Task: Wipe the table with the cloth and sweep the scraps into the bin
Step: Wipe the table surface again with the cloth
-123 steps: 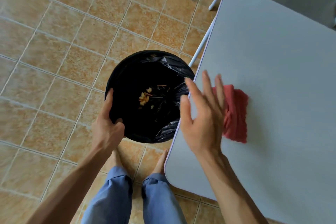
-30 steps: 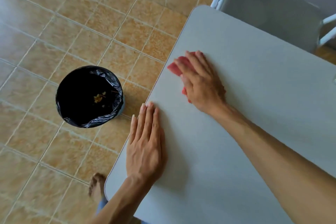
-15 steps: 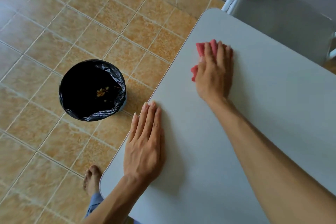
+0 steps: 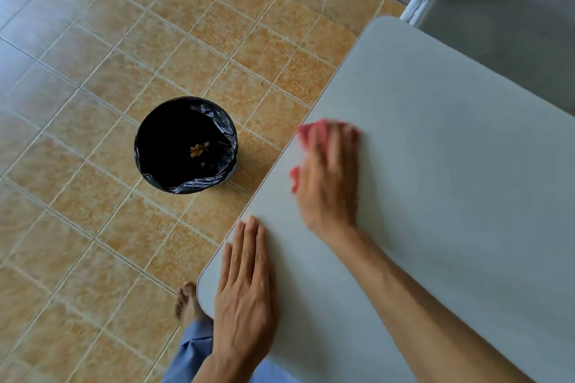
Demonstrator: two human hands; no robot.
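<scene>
Your left hand (image 4: 245, 286) lies flat, holding nothing, on the grey table (image 4: 451, 180). At its 1 o'clock your right hand (image 4: 329, 186), blurred, fingers extended, presses the red cloth (image 4: 311, 132) by the edge. Step: wiping. Lined bin (image 4: 186, 183) sits at the cloth's 9 o'clock, scraps (image 4: 197, 149) inside. Next, likely wipe the far half.

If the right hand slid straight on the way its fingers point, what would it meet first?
Nothing on the table, it seems: ahead of the right hand and the cloth lies bare table up to its edge, then floor. The bin stands left of that line. Blur makes the heading rough.
</scene>
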